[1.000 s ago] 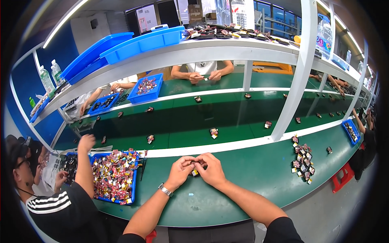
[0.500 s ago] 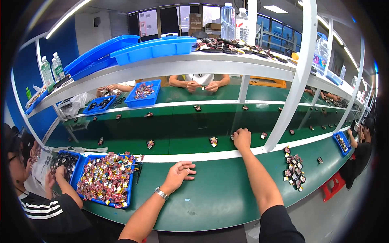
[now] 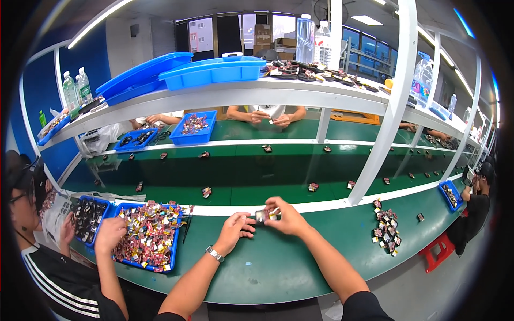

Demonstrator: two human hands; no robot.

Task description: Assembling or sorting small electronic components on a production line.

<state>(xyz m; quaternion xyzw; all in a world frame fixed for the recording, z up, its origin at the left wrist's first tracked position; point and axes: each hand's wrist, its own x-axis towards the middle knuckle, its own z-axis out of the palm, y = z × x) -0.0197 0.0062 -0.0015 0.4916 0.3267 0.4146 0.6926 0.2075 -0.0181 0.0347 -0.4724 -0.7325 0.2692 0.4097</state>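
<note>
My right hand (image 3: 288,216) is closed, its thumb and fingers pinching a small dark electronic part (image 3: 261,216) with a whitish label. It is held just above the near edge of the green table (image 3: 241,278). Close by on its left, my left hand (image 3: 235,233) has its fingers partly spread and bent, fingertips beside the part; whether they touch it I cannot tell. Similar small parts, such as one reddish and white piece (image 3: 313,187), lie spaced out on the green conveyor surface (image 3: 257,179) beyond the white rail.
Left of me stands a blue tray (image 3: 172,262) heaped with red, white and yellow parts; a co-worker's hand (image 3: 111,234) reaches to it. A loose pile of parts (image 3: 385,227) lies at right. A slanting white post (image 3: 381,117) supports the shelf (image 3: 278,96) ahead.
My right hand has come back from the conveyor toward my left hand with a part in its fingers. One part is gone from the conveyor. The co-worker's hand has moved to the heaped tray.
</note>
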